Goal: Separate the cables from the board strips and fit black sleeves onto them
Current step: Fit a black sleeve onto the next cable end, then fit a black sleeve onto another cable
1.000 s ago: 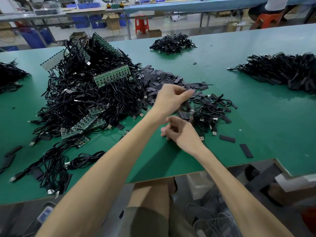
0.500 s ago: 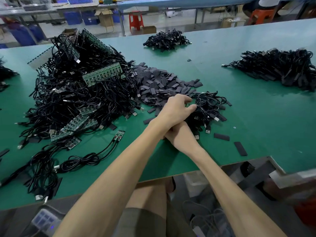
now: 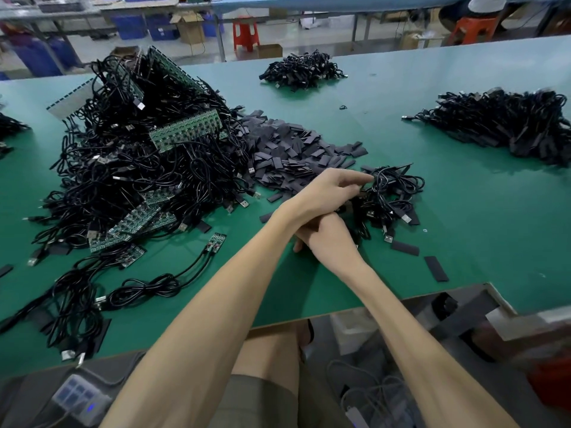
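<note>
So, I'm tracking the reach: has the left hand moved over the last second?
Yes. The left hand has shifted right toward the small cable bundle, its fingertips now at the bundle's edge.

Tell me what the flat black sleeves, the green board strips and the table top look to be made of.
Black sleeves: matte dark grey-black flat pieces, likely heat-shrink plastic tubing.
Board strips: rigid green circuit board, probably fibreglass laminate, with rows of small parts.
Table top: smooth green mat, likely rubber or vinyl, faint sheen.
</note>
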`<state>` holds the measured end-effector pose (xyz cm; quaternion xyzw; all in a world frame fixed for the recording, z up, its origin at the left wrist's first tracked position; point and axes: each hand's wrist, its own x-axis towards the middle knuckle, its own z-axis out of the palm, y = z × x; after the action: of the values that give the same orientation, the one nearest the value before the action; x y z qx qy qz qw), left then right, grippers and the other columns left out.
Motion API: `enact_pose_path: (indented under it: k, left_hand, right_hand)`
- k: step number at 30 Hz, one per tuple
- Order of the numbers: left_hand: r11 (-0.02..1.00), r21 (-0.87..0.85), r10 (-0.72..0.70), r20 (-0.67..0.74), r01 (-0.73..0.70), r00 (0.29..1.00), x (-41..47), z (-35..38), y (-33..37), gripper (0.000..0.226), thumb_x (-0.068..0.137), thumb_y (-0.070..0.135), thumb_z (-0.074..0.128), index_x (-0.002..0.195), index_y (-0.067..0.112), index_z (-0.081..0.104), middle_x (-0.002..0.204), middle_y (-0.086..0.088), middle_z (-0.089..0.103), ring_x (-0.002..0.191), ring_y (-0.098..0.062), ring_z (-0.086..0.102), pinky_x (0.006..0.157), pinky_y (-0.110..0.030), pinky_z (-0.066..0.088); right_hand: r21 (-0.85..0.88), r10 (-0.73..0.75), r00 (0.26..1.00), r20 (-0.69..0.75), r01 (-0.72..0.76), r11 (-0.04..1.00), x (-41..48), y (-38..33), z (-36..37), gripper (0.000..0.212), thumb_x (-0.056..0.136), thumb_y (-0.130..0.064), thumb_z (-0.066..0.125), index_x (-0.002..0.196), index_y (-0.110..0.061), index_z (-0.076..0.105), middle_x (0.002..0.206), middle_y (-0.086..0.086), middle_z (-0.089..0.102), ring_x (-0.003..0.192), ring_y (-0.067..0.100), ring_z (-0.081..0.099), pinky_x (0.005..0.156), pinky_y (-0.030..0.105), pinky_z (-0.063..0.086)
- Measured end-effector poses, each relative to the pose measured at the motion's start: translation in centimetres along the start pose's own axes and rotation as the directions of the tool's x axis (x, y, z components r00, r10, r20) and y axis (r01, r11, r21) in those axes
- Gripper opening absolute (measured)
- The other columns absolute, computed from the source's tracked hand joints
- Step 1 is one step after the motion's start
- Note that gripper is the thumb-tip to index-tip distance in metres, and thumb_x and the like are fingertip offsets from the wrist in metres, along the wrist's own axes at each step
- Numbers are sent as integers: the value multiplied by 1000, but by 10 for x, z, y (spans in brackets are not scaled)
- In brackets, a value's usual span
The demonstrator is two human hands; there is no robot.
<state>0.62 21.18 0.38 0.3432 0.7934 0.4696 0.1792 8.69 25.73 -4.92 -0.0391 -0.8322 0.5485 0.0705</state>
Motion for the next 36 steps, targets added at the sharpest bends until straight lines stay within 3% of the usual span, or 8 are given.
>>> enact_pose_path:
  k: [6, 12, 15, 19, 24, 29, 33, 36]
  left_hand:
    - [946, -323, -70, -311, -37, 948, -43, -21, -18, 36, 100, -8, 45, 124, 2, 69, 120, -11, 73, 103, -24, 73, 77, -28, 59]
    - [983, 154, -9, -488, 96, 873, -111, -46, -43, 33, 95, -3, 57, 115, 15, 75, 110, 2, 74, 97, -16, 69, 90, -37, 56]
    - [824, 411, -113, -557, 391, 823, -142, -59, -57, 24, 93, 16, 70, 117, 18, 71, 116, -4, 64, 105, -24, 59, 99, -41, 47]
    - [528, 453, -415, -600, 719, 683, -160, -69, -64, 51, 90, 51, 71, 119, 11, 57, 124, -14, 53, 121, -37, 45, 101, -46, 34]
    - [722, 241, -438, -565, 648, 699, -157, -68, -63, 33, 87, 33, 80, 107, 15, 61, 107, -7, 62, 105, -29, 57, 94, -44, 48]
    - [917, 86, -273, -574, 389, 772, -154, -53, -57, 16, 80, 16, 86, 83, 23, 72, 73, 10, 60, 64, 2, 54, 59, -10, 40]
    - [979, -151, -198, -541, 137, 818, -146, -36, -51, 8, 82, 13, 83, 87, 14, 77, 67, 5, 60, 58, -6, 50, 58, -19, 43]
    - [964, -248, -226, -555, 100, 801, -137, -29, -44, 2, 88, 12, 78, 90, 11, 77, 71, -6, 65, 59, -13, 54, 58, -27, 48]
  right_hand:
    - [-8, -72, 996, 48, 73, 997, -2, -3, 1, 12, 92, -7, 62, 95, -18, 66, 77, -7, 77, 58, 12, 69, 68, 30, 55]
    - [66, -95, 995, 35, 93, 993, -2, 2, 1, 7, 98, -13, 64, 105, -16, 66, 75, -4, 75, 60, 12, 68, 71, 24, 56]
    - [85, -93, 995, 44, 90, 992, -2, 3, 1, 6, 100, -15, 64, 106, -16, 67, 79, -2, 77, 63, 12, 68, 72, 27, 59]
    - [69, -99, 994, 46, 96, 993, -1, 3, 1, 6, 101, -16, 64, 106, -18, 67, 80, -4, 77, 65, 12, 69, 72, 24, 58]
    - [62, -88, 995, 50, 85, 994, -1, 4, 0, 6, 101, -17, 64, 106, -19, 66, 81, -4, 77, 66, 11, 70, 72, 21, 57]
    - [82, -100, 991, 88, 93, 992, -2, 4, 0, 6, 99, -21, 68, 104, -22, 71, 84, -1, 77, 70, 11, 70, 72, 24, 57]
    - [2, -162, 976, 146, 163, 987, -2, 3, 1, 12, 95, -26, 74, 106, -26, 75, 92, -6, 76, 71, 11, 70, 76, 29, 58]
    - [4, -155, 974, 163, 157, 988, -2, 2, 1, 10, 94, -27, 76, 104, -24, 75, 90, -2, 77, 71, 12, 69, 76, 34, 55]
